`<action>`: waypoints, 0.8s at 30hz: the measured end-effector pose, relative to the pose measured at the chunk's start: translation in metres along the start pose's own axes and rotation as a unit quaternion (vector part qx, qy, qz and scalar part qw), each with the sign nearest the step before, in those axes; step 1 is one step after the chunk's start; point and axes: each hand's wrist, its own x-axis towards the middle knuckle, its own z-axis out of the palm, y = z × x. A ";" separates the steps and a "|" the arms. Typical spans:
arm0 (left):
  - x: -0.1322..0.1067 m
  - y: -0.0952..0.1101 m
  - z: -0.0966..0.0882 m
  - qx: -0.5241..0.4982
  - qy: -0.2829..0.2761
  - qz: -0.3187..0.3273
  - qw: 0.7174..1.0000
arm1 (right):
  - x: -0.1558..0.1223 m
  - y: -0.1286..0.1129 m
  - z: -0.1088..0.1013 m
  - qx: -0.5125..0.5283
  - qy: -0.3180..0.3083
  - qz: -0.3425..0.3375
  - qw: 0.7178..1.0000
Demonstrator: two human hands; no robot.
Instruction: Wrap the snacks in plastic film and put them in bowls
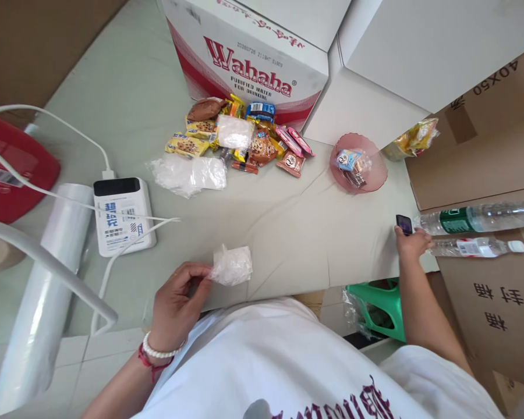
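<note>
My left hand (pixel 181 302) is closed in a pinch on the edge of a small folded clear plastic bag (pixel 233 266), near the table's front edge. At the right end of the table, my right hand (pixel 413 241) is closed around a small black device with a dark screen (pixel 404 224). Part of the device is hidden by the fingers. Farther back lies a pile of wrapped snacks (pixel 262 145), with another folded clear plastic bag (pixel 234 131) on top. A crumpled clear plastic bag (pixel 190 174) rests in front of the pile.
A pink bowl (pixel 378 180) holds a few wrapped snacks. Behind stands a Wahaha water carton (pixel 248 64). At left are a white power bank (pixel 124 233) with cables and a plastic film roll (pixel 39 302). Bottles (pixel 493 216) lie at right; a green stool (pixel 379 305) is below.
</note>
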 end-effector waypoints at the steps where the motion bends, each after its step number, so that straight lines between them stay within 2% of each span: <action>1: 0.001 0.003 0.001 0.003 -0.008 0.014 1.000 | -0.021 -0.015 0.000 0.017 0.002 -0.034 0.999; 2: 0.002 0.007 0.003 0.004 -0.019 0.030 0.999 | -0.046 -0.033 0.000 0.062 -0.016 -0.094 0.994; 3: 0.003 0.012 0.006 0.004 -0.034 0.049 0.998 | -0.075 -0.052 -0.001 0.129 -0.062 -0.172 0.975; 4: 0.004 0.017 0.009 0.003 -0.053 0.069 0.996 | -0.106 -0.072 -0.003 0.204 -0.119 -0.252 0.938; 5: 0.005 0.023 0.013 0.002 -0.075 0.091 0.993 | -0.136 -0.092 -0.005 0.267 -0.184 -0.320 0.890; 6: 0.007 0.029 0.017 0.001 -0.099 0.110 0.989 | -0.165 -0.111 -0.008 0.317 -0.241 -0.365 0.842; 9: 0.010 0.043 0.026 -0.002 -0.169 0.149 0.974 | -0.225 -0.156 -0.018 0.407 -0.408 -0.400 0.713; 11: 0.011 0.046 0.028 -0.010 -0.192 0.154 0.969 | -0.238 -0.172 -0.021 0.431 -0.483 -0.376 0.663; 12: 0.012 0.045 0.027 -0.018 -0.191 0.149 0.970 | -0.238 -0.175 -0.021 0.436 -0.507 -0.355 0.653; 14: 0.012 0.038 0.024 -0.042 -0.169 0.119 0.977 | -0.231 -0.176 -0.019 0.439 -0.535 -0.305 0.654; 18: 0.013 0.021 0.020 -0.119 -0.125 0.018 0.985 | -0.217 -0.171 -0.017 0.469 -0.550 -0.208 0.660; 21: 0.013 0.018 0.026 -0.170 -0.108 -0.040 0.979 | -0.221 -0.175 -0.021 0.504 -0.514 -0.197 0.665; 24: 0.015 0.027 0.036 -0.194 -0.101 -0.070 0.973 | -0.231 -0.184 -0.024 0.508 -0.526 -0.224 0.645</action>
